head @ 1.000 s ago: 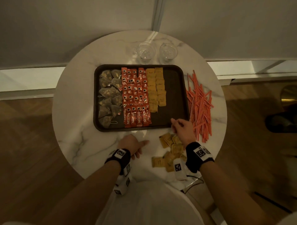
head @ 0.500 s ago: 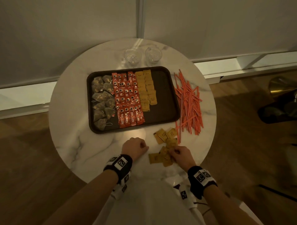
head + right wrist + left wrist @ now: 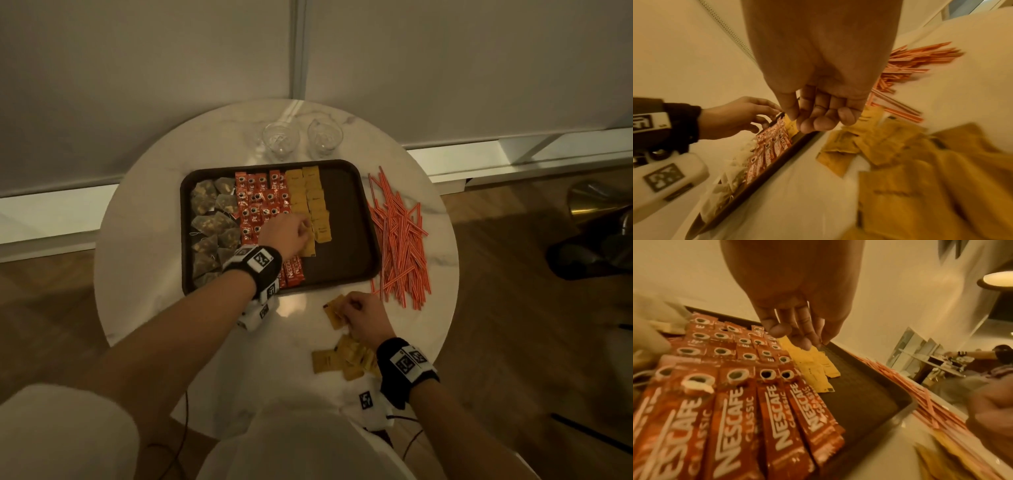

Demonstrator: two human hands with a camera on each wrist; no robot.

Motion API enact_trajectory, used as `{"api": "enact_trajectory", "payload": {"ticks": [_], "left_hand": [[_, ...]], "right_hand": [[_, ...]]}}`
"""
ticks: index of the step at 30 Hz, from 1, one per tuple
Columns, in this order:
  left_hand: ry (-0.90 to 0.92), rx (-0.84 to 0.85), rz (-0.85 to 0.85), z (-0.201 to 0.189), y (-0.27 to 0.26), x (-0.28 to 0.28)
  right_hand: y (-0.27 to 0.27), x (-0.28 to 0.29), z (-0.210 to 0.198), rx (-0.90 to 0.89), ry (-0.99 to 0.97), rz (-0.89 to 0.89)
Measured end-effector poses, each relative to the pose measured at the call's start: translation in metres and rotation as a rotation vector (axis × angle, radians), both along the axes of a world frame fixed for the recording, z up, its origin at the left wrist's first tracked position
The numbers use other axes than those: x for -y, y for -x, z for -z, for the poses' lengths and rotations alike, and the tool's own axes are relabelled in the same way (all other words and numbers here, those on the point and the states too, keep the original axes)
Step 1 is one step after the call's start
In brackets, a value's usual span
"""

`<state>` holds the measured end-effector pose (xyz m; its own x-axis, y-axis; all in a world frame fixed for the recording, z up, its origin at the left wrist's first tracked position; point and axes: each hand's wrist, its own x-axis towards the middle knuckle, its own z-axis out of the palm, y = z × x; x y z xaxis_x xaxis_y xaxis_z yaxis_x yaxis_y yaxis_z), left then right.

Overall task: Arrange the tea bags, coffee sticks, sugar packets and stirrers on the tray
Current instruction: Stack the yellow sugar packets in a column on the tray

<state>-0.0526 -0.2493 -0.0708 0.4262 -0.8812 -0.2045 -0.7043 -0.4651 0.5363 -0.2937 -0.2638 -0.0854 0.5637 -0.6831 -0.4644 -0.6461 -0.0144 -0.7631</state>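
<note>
The dark tray holds tea bags on the left, red coffee sticks in the middle and a column of yellow sugar packets beside them. My left hand reaches over the coffee sticks, its straight fingertips touching the sugar packets. Loose sugar packets lie on the table in front of the tray. My right hand hovers at their far end with fingers curled; nothing shows in them. Orange stirrers lie piled right of the tray.
Two empty glasses stand behind the tray on the round marble table. The tray's right third is bare. The stirrer pile reaches close to the table's right edge. A wall runs behind the table.
My left hand left the table in front of the tray and moved onto the sugar column. My right hand shifted from the loose pile toward the packet nearest the tray.
</note>
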Motion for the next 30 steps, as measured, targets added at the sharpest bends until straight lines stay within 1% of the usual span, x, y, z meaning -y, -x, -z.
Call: {"api": "enact_trajectory", "payload": {"ticks": [5, 7, 10, 13, 17, 19, 22, 24, 27, 28, 30], "left_hand": [[-0.117, 0.095, 0.131, 0.011, -0.014, 0.015], [-0.145, 0.118, 0.173, 0.015, -0.015, 0.016], [-0.122, 0.127, 0.188, 0.020, -0.016, 0.018], [-0.085, 0.134, 0.197, 0.022, -0.017, 0.017], [-0.128, 0.128, 0.236, 0.021, -0.018, 0.020], [-0.122, 0.106, 0.234, 0.019, -0.017, 0.022], [-0.075, -0.009, 0.252, 0.012, -0.017, 0.022], [-0.094, -0.153, 0.288, 0.007, -0.018, 0.021], [-0.122, -0.379, 0.293, -0.003, -0.018, 0.016], [-0.108, -0.425, 0.298, -0.007, -0.017, 0.014], [-0.078, -0.468, 0.319, -0.012, -0.015, 0.013]], "right_hand": [[-0.025, 0.012, -0.004, 0.043, -0.069, 0.047], [-0.030, 0.018, -0.004, 0.034, -0.071, 0.042], [-0.033, 0.027, 0.004, 0.008, -0.048, 0.017], [-0.035, 0.033, 0.011, -0.008, -0.074, 0.031], [-0.037, 0.038, 0.018, -0.025, -0.099, 0.046], [-0.038, 0.039, 0.019, -0.020, -0.107, 0.052], [-0.040, 0.042, 0.020, 0.016, -0.149, 0.087], [-0.043, 0.046, 0.020, 0.059, -0.156, 0.150], [-0.051, 0.054, 0.017, 0.092, -0.125, 0.260], [-0.055, 0.056, 0.016, 0.104, -0.137, 0.276], [-0.063, 0.057, 0.014, 0.146, -0.233, 0.266]]}}
